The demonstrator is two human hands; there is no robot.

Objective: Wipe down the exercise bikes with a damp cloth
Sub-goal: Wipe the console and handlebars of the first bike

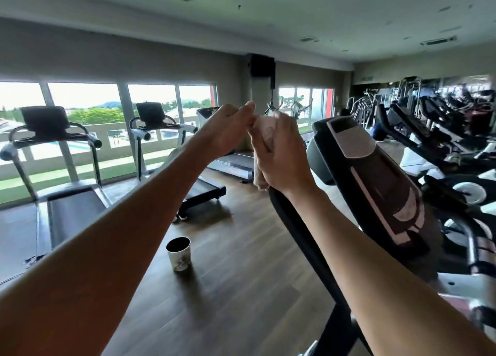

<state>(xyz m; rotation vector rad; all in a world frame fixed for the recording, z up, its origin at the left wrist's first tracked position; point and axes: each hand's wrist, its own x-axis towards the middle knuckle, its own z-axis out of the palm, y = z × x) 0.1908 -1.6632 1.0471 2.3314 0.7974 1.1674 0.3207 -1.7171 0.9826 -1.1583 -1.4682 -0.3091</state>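
Observation:
A pale cloth (265, 130) is wrapped around the upper end of a black handlebar (300, 232) of the exercise machine in front of me. My right hand (279, 157) grips the cloth around that bar. My left hand (228, 133) is raised beside it, and its fingertips pinch the cloth's top edge. The machine's black console (375, 178) with grey trim stands just right of my right hand. Most of the cloth is hidden under my fingers.
A metal cup (178, 253) stands on the wooden floor below my arms. Treadmills (67, 168) line the windows at the left. A row of exercise bikes (442, 146) runs along the right side.

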